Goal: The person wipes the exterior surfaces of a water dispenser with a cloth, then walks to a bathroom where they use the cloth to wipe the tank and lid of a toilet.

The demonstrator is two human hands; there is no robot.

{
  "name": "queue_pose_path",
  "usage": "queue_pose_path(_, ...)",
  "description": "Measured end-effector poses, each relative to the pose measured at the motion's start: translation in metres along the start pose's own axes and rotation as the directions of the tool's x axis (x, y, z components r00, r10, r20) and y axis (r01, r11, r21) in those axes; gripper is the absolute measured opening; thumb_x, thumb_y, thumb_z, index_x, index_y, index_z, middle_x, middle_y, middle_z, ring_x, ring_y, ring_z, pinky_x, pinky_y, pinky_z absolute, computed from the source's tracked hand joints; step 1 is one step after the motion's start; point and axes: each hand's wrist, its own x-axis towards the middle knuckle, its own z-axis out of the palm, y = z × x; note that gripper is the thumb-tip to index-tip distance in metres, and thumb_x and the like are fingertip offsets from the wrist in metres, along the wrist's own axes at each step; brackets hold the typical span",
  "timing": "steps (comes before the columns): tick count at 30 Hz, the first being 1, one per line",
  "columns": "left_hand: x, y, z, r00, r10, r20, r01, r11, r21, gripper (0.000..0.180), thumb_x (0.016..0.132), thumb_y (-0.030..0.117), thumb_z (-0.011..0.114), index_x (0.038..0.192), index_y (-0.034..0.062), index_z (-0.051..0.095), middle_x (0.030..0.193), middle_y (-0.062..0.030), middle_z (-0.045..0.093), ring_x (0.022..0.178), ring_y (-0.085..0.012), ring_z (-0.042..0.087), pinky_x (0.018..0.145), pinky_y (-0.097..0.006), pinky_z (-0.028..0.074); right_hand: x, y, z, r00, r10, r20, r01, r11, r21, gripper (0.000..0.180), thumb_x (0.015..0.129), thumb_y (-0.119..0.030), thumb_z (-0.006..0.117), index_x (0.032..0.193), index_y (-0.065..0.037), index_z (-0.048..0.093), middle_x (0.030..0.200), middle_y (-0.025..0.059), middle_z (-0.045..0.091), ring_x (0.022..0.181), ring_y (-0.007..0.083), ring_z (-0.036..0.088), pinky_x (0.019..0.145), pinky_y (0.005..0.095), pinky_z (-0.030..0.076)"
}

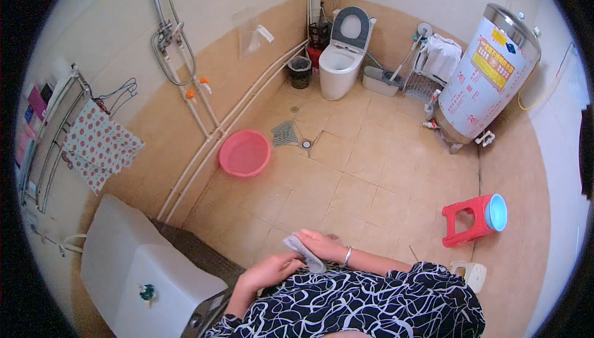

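In front of my body, near the lower middle, my right hand (322, 245) grips a folded, flat grey-and-white thing (304, 254), which looks like a cloth. A silver bracelet is round my right wrist. From the left, my left hand (272, 271) comes up to the same piece, its curled fingers against the lower edge. Its fingertips are partly hidden by the cloth. The cloth hangs tilted between both hands, just ahead of my black-and-white patterned clothing.
A pink basin (245, 154) sits by the left wall near a floor drain (306, 144). Beyond are a toilet (340, 69), a bin (300, 73) and a mop bucket (381, 82). A water tank (475, 84) and red stool (465, 219) stand right; a white washing machine (145, 264) is left.
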Motion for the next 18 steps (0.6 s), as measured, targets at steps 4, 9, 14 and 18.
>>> queue_pose_path(4, 0.061, 0.002, 0.006, 0.995, -0.041, -0.094, 0.032, 0.995, -0.097, 0.041, 0.077, 0.019, 0.056, 0.109, 0.0001, 0.041, 0.096, -0.0152, 0.055, 0.082, -0.0233, 0.056, 0.072, -0.032, 0.044, 0.001, -0.024, -0.055, 1.000, -0.023, 0.022, 0.018, 0.983, 0.184, 0.032, 0.088, -0.029, 0.034, 0.104, -0.003, 0.042, 0.094, 0.0025, 0.048, 0.082, 0.0097, 0.044, 0.070, 0.0247, 0.040)
queue_pose_path(9, 0.083, -0.003, 0.001, 0.740, -0.161, -0.653, -0.255, 0.831, -0.494, 0.045, 0.071, 0.004, 0.059, 0.111, 0.0000, 0.039, 0.102, -0.0073, 0.049, 0.088, -0.0140, 0.049, 0.076, -0.028, 0.042, 0.041, -0.064, -0.081, 0.901, -0.144, 0.410, 0.115, 0.989, 0.093, 0.030, 0.086, -0.025, 0.039, 0.107, -0.002, 0.040, 0.097, 0.0039, 0.046, 0.088, 0.0105, 0.043, 0.076, 0.0259, 0.038)
queue_pose_path(14, 0.048, -0.011, -0.002, 0.547, -0.294, -0.784, -0.266, 0.826, -0.496, 0.031, 0.070, 0.009, 0.057, 0.098, 0.0012, 0.047, 0.086, -0.0054, 0.054, 0.079, -0.0118, 0.050, 0.069, -0.026, 0.043, 0.052, -0.072, -0.044, 0.826, -0.193, 0.530, 0.250, 0.968, -0.037, 0.033, 0.082, -0.015, 0.046, 0.111, -0.002, 0.037, 0.103, 0.0067, 0.046, 0.096, 0.0140, 0.044, 0.079, 0.0276, 0.038)
queue_pose_path(18, -0.019, -0.033, 0.013, 0.181, -0.414, -0.892, -0.398, 0.798, -0.452, 0.024, 0.069, 0.008, 0.055, 0.092, 0.0018, 0.051, 0.079, -0.0031, 0.054, 0.074, -0.0095, 0.049, 0.066, -0.024, 0.042, 0.047, -0.067, -0.014, 0.849, -0.121, 0.514, 0.245, 0.953, -0.180, 0.034, 0.080, -0.012, 0.048, 0.111, -0.003, 0.037, 0.104, 0.0089, 0.047, 0.093, 0.0143, 0.048, 0.074, 0.0257, 0.041)
